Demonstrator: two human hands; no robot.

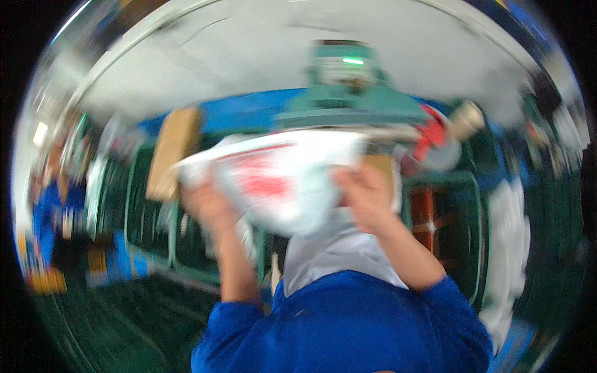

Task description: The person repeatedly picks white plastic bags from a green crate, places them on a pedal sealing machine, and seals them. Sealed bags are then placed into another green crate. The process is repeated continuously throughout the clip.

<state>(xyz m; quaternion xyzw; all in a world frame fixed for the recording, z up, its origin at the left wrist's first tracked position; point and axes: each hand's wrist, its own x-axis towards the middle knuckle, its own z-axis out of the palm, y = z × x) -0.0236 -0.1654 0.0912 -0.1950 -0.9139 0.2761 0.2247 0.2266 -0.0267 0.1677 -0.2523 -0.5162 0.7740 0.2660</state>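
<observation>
A white plastic bag (311, 180) with red print stretches between my hands in front of my body. My left hand (212, 204) grips its left side, with the fingers partly behind the plastic. At the bag's right edge, my right hand (368, 196) is closed on it. Motion smears both hands and the bag. What the bag contains, if anything, is hidden. Just beyond it stands a green machine (351, 102) with a small lit green display.
A long brown cardboard box (174, 152) lies left of the bag. Right of the machine are a red object (430, 133), its kind blurred, and a pale roll (466, 120). A green metal frame (479, 217) rises at right. Another person in blue (59, 208) is at far left.
</observation>
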